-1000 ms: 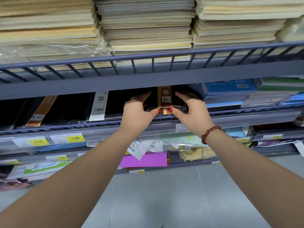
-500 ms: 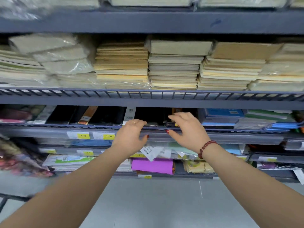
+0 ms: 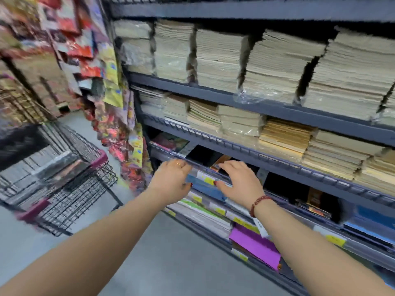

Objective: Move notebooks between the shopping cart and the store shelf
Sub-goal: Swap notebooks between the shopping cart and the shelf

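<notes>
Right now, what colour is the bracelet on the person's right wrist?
The bracelet is made of dark red beads; the head view, the only one, shows it clearly.

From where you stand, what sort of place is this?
Most likely a shop's stationery aisle: metal shelves hold stacked notebooks, yellow price tags line the shelf edges, and a wire shopping cart stands at the left.

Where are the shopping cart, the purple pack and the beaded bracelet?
shopping cart point(image 3: 85, 178), head view, wire basket side.
purple pack point(image 3: 254, 246), head view, top face.
beaded bracelet point(image 3: 255, 203), head view, beads on right wrist.
</notes>
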A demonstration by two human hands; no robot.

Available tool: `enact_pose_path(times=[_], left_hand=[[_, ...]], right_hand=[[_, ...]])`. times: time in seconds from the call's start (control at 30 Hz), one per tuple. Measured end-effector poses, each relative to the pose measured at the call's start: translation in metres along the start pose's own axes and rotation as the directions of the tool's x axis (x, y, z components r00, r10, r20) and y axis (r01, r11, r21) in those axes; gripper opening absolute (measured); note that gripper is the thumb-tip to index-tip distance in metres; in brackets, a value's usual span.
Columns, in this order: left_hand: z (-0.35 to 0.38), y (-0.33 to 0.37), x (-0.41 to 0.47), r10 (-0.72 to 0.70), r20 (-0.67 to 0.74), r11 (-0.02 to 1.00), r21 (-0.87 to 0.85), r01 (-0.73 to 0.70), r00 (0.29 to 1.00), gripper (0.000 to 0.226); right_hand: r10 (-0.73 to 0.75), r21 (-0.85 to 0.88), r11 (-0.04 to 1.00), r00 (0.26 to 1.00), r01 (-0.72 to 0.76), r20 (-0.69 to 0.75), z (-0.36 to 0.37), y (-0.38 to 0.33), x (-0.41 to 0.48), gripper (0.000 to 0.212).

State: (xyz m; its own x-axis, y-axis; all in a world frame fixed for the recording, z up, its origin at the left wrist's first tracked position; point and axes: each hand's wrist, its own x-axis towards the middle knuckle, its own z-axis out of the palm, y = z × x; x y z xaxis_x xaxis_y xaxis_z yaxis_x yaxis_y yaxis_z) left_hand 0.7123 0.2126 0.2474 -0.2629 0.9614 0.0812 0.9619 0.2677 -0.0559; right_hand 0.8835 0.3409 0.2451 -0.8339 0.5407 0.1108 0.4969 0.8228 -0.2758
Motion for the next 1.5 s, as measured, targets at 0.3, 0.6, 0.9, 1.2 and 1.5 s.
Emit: enact_pose_path(times=[0.3, 0.6, 0.9, 1.2, 1.5], left_hand=[[-0.050, -0.156, -0.114, -0.276, -0.076, 0.959, 0.043, 0.280, 0.958, 0.037], [-0.072, -0.326, -0.239, -0.468, -0.083, 0.878, 0.066, 0.473, 0.880, 0.043], [-0.064, -0.425, -0.283, -0.603, -0.097, 0.793, 0.028, 0.608, 0.792, 0.041], [-0.054, -0.531, -0.253, -0.663, -0.078, 0.744, 0.038, 0.667, 0.745, 0.045], [-0.040, -0.629, -0.236, -0.661, -0.060, 0.747, 0.034, 0.664, 0.748, 0.047]], right_hand=[[-0.242, -0.115, 0.963, 0.970, 0.245, 0.038, 0.009, -0.179, 0.065, 0.053], [-0.405, -0.128, 0.901, 0.910, 0.414, 0.091, 0.047, -0.362, 0.134, 0.052], [-0.533, -0.095, 0.829, 0.830, 0.551, 0.168, 0.093, -0.471, 0.202, 0.056], [-0.586, -0.036, 0.799, 0.790, 0.601, 0.181, 0.136, -0.533, 0.321, 0.054], [-0.574, -0.039, 0.803, 0.788, 0.595, 0.224, 0.174, -0.585, 0.405, 0.057]])
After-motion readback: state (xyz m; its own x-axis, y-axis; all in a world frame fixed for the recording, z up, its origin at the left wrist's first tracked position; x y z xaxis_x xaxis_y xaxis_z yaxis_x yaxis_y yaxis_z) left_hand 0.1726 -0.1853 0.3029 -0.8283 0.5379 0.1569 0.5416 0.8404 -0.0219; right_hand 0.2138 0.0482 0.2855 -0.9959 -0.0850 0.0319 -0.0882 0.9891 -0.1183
